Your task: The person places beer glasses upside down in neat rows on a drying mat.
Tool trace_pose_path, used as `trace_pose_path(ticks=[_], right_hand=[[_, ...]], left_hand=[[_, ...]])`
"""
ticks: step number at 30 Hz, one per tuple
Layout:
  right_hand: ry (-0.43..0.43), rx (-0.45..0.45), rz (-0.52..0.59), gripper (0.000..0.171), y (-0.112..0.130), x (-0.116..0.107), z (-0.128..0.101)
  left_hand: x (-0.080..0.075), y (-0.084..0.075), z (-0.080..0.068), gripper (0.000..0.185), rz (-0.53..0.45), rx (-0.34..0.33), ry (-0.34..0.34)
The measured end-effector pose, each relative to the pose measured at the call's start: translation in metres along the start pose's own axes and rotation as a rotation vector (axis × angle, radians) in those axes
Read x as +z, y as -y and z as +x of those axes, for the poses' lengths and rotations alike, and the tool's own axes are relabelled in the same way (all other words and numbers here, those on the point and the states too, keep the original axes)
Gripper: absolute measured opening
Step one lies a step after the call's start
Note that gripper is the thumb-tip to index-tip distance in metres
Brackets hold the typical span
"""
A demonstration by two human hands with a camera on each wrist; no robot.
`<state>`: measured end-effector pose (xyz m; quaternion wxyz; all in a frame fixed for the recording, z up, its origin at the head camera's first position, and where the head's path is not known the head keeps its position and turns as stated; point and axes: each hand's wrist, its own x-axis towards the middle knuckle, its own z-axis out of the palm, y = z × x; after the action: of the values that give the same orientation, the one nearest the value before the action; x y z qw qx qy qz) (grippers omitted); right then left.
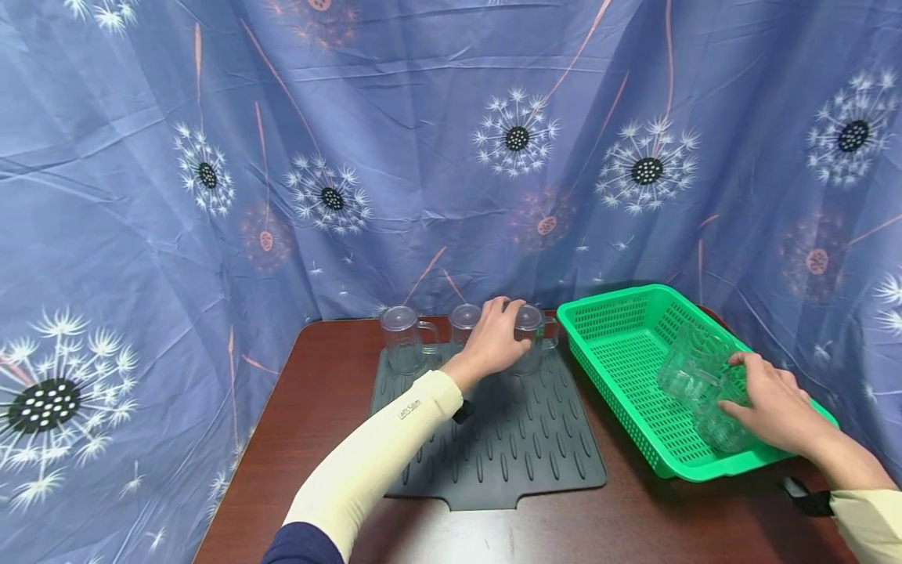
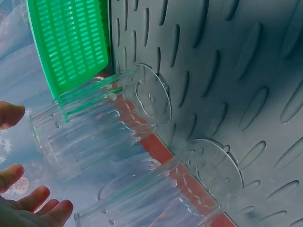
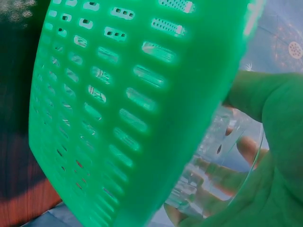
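Three clear glass mugs stand in a row at the back of a dark grey ribbed mat: the left mug (image 1: 403, 341), the middle mug (image 1: 465, 319) and the right mug (image 1: 527, 345). My left hand (image 1: 499, 337) is over the right mug, its fingers spread and apart from the glass in the left wrist view. On the right, my right hand (image 1: 778, 403) grips a glass mug (image 1: 722, 427) inside the green basket (image 1: 613, 384). Fingers (image 3: 218, 177) show through its glass in the right wrist view. Another glass mug (image 1: 687, 368) lies beside it.
The ribbed mat (image 1: 493, 462) lies on a brown wooden table (image 1: 303, 423), with the basket close to its right side. A blue dandelion-print curtain (image 1: 423, 157) hangs behind the table and at both sides.
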<state>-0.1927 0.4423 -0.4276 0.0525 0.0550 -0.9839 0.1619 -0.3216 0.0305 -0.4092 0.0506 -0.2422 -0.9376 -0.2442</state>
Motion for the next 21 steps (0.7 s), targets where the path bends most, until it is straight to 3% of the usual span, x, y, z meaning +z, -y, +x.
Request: trace_pose_path(ticks=[10,21], right_hand=[[-0.06,-0.166,-0.042,0.067,0.004,0.004,0.004],[-0.112,-0.219,-0.051,0.061,0.003,0.003,0.005]], left_hand=[[-0.009,0.0,-0.026,0.065,-0.029,0.042,-0.014],[-0.016,0.003,-0.054,0.058,-0.122,0.08,0.003]])
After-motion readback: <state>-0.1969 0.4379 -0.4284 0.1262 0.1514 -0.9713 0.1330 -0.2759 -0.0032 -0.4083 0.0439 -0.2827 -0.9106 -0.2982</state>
